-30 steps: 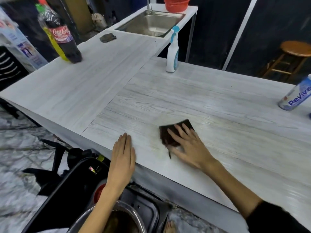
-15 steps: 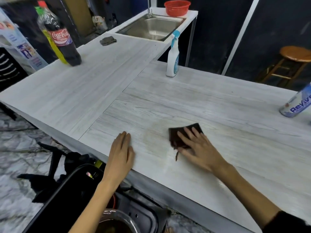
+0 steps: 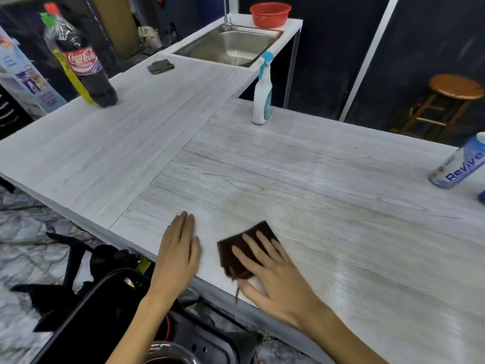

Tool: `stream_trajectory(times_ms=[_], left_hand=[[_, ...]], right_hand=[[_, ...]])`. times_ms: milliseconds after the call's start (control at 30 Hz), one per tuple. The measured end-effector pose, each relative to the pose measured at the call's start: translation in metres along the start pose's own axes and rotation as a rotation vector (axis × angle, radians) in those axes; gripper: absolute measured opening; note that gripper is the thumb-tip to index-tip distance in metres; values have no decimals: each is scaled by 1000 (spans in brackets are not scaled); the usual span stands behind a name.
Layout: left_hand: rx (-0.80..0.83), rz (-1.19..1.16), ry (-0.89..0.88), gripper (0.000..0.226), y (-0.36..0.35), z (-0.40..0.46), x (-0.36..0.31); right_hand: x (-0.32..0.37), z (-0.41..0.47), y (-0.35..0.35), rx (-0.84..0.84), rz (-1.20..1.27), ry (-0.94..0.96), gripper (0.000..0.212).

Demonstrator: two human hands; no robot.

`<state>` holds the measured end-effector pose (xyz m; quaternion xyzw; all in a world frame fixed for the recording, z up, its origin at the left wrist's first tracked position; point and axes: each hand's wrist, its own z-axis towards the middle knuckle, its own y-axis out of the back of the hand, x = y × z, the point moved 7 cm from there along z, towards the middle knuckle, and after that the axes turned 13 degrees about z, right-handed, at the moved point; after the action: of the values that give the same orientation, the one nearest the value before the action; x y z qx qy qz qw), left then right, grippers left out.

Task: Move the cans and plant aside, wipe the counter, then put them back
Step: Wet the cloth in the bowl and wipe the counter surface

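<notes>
Desk: pale wood-grain desk (image 3: pixel 328 195) in an L shape, one wing running back to a steel sink (image 3: pixel 233 46), the other stretching to the right
Right hand: right hand (image 3: pixel 273 274) lies flat on the desk near the front edge, fingers straight and spread, the grip not curled round anything
Cloth: dark brown cloth (image 3: pixel 236 253) pressed under the right hand's fingers, its far corner showing beyond the fingertips, a loose thread trailing toward the desk edge
Left hand: left hand (image 3: pixel 181 250) rests palm down just beside the cloth, fingers straight and together, wrist hanging over the front edge; its grip holds nothing
Can: a white and blue can marked Revive (image 3: pixel 462 166) stands at the far right of the desk, well apart from both hands, partly cut by the frame edge
Blue object: a sliver of something blue (image 3: pixel 482 197) just beside the can at the frame edge, too little shown to tell what it is
Spray bottle: white spray bottle (image 3: pixel 262 98) with a blue trigger, upright at the back edge near the inner corner
Cola bottle: large Coca-Cola bottle (image 3: pixel 84 67) with dark drink, on the left wing, with a yellow bottle behind it
Grey rag: crumpled grey rag (image 3: pixel 160 66) on the left wing near the sink
Basket: red basket (image 3: pixel 270 14) on the ledge behind the sink
Stool: round wooden stool (image 3: pixel 451 101) on the floor beyond the desk, to the right
</notes>
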<state>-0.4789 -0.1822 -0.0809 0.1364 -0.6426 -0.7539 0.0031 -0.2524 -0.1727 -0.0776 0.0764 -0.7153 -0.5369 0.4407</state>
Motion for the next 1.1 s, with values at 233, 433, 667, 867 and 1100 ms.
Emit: stream_trajectory(times_ms=[233,433,667,867,1100], left_hand=[[59,-60,-50,57,-9,-2,-40],[47,-102,-176,56,-18,-13,-124],[35,-95,-217,56,-16,-30,-173],[67,-72,-233,57,-14,-47,-218],[88,-97,-275,59,-23,-64,-272]], right_hand=[[-106,-33,75,-155,35,-382,75],[-76,-45,53,-114,17,-278,67],[-145,-183,99,-182,-19,-428,77],[-170,-127,124,-210,30,-499,80],[-126,-224,87,-134,49,-257,70]])
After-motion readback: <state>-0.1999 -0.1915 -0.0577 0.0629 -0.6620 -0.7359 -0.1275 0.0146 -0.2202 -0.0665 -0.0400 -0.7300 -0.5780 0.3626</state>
